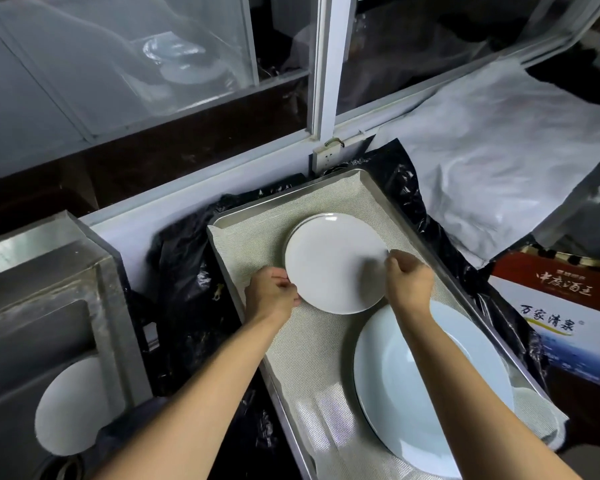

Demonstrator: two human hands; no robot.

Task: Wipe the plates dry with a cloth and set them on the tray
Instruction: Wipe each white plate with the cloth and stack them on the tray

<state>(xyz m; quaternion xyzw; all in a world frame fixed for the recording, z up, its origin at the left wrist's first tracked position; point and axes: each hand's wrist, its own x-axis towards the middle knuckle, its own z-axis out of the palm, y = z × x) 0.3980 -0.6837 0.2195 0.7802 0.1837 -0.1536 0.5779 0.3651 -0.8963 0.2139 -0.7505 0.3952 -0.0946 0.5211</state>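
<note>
A small white plate (329,261) lies on top of another plate over the metal tray (343,176), which is lined with a woven mat. My left hand (272,294) pinches its left rim. My right hand (407,280) grips its right rim with curled fingers. A large pale-blue plate (416,407) sits in the tray's near right part, partly under my right forearm. Another white plate (68,414) stands in the steel sink at the lower left. No cloth for wiping shows in either hand.
Black plastic sheeting (184,258) surrounds the tray. A steel sink (42,296) lies to the left. A printed cardboard box (565,323) stands at the right. A window frame (321,81) and wrapped white bundles (499,150) fill the back.
</note>
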